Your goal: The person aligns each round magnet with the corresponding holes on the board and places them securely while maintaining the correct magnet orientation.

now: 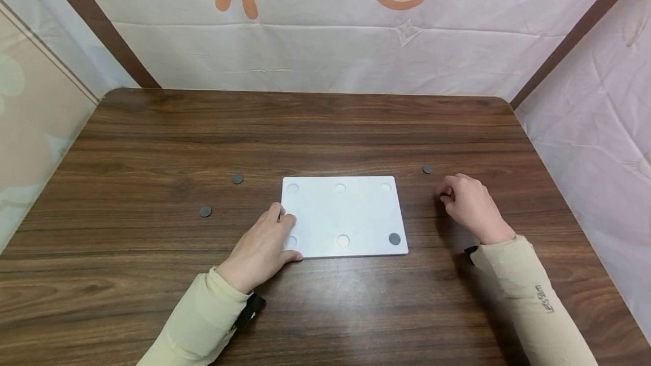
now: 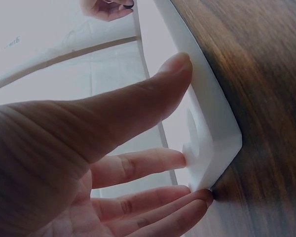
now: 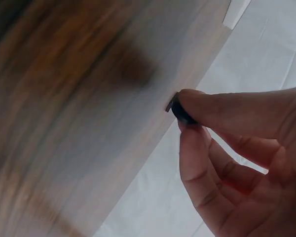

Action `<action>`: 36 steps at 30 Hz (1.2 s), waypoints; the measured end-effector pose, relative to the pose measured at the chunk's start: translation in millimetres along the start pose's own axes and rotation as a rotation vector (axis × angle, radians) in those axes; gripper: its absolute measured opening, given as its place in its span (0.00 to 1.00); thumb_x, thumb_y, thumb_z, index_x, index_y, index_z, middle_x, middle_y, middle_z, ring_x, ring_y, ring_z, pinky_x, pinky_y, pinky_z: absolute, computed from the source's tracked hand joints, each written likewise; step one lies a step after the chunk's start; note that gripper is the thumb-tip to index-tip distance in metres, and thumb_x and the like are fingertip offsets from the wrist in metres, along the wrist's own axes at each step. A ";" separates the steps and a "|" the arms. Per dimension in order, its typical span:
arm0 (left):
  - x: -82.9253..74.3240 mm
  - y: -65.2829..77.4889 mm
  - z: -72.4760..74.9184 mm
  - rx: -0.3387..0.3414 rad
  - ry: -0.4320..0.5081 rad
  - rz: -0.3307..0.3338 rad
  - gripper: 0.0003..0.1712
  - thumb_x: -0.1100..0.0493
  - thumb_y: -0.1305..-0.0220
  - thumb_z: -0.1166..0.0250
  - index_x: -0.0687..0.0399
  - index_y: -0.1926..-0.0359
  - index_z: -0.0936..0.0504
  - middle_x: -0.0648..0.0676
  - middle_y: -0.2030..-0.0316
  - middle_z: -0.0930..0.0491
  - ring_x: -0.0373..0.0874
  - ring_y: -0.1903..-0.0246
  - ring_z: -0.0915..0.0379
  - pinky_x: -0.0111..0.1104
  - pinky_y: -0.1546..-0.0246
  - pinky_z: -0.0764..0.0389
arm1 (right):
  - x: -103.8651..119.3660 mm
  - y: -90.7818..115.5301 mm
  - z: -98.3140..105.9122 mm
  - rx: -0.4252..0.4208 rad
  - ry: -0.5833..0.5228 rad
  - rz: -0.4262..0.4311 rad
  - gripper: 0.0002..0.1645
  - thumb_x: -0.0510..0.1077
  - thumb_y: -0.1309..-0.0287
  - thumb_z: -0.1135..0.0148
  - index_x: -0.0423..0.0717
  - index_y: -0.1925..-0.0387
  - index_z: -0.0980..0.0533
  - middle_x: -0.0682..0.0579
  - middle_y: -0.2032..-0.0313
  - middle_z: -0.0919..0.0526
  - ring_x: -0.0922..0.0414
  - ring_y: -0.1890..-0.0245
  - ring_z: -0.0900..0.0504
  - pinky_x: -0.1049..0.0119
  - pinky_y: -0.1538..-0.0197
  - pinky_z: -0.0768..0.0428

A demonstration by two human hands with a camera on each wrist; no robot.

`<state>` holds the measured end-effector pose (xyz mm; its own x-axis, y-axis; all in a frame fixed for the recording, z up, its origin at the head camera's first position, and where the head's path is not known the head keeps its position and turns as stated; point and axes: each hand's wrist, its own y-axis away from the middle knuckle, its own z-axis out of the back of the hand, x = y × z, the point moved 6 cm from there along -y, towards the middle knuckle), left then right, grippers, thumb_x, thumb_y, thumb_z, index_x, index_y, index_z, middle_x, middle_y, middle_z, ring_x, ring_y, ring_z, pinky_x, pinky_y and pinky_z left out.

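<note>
A white rectangular board point(image 1: 351, 216) with shallow round recesses lies on the table. One dark grey disc point(image 1: 394, 239) fills its near right recess. My left hand point(image 1: 261, 247) rests at the board's left end, thumb point(image 2: 175, 66) along the front edge and the fairly straight fingers around the near left corner. To the right of the board, my right hand point(image 1: 473, 208) pinches a small dark disc point(image 3: 182, 111) between thumb and index finger, above the table. Just beyond that hand another grey disc point(image 1: 427, 169) lies on the wood.
Two more grey discs lie left of the board, one farther back point(image 1: 237, 179) and one nearer point(image 1: 205, 211). The brown wooden table point(image 1: 325, 134) ends at a white printed curtain point(image 1: 325, 55) behind, with further curtains at both sides.
</note>
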<state>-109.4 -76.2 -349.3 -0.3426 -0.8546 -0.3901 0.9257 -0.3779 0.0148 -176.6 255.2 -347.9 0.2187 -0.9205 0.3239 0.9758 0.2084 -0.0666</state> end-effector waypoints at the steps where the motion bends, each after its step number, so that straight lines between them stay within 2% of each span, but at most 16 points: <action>1: -0.1 0.0 0.1 -0.001 0.000 0.000 0.23 0.56 0.56 0.22 0.61 0.65 0.25 0.60 0.59 0.31 0.49 0.67 0.33 0.38 0.68 0.25 | 1.3 -0.9 -0.3 -0.002 -0.006 0.003 0.07 0.28 0.50 0.40 0.38 0.69 0.20 0.44 0.72 0.23 0.51 0.73 0.26 0.54 0.68 0.28; 12: -0.1 -0.4 0.4 0.001 -0.004 -0.002 0.23 0.56 0.56 0.22 0.62 0.65 0.24 0.60 0.59 0.31 0.49 0.67 0.33 0.37 0.68 0.25 | 13.1 -7.5 -3.2 -0.020 -0.033 0.029 0.07 0.27 0.50 0.41 0.38 0.70 0.21 0.45 0.73 0.22 0.51 0.73 0.25 0.55 0.67 0.27; 19: -0.2 -0.1 0.4 -0.003 -0.003 -0.003 0.23 0.56 0.56 0.22 0.62 0.65 0.24 0.60 0.59 0.31 0.49 0.67 0.33 0.37 0.68 0.25 | 20.8 -12.1 -6.5 0.021 -0.085 0.030 0.06 0.28 0.46 0.41 0.37 0.67 0.22 0.45 0.72 0.20 0.52 0.72 0.23 0.58 0.67 0.25; 27: -0.9 0.3 0.4 -0.002 -0.002 -0.006 0.23 0.56 0.56 0.21 0.62 0.66 0.24 0.61 0.58 0.30 0.50 0.66 0.32 0.38 0.68 0.25 | 31.7 -17.8 -10.8 0.021 -0.108 0.054 0.08 0.27 0.46 0.43 0.38 0.66 0.22 0.46 0.71 0.18 0.54 0.72 0.23 0.59 0.66 0.25; 36: -0.9 0.9 0.7 -0.013 -0.001 -0.014 0.23 0.56 0.57 0.21 0.62 0.65 0.24 0.61 0.58 0.30 0.50 0.66 0.32 0.38 0.67 0.25 | 43.9 -24.0 -14.4 0.008 -0.128 0.090 0.11 0.25 0.48 0.45 0.39 0.67 0.22 0.46 0.71 0.17 0.54 0.72 0.23 0.60 0.66 0.26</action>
<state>-108.4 -76.0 -348.2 -0.3559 -0.8496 -0.3892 0.9228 -0.3854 -0.0026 -190.3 205.0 -345.6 0.3024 -0.8484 0.4345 0.9520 0.2915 -0.0934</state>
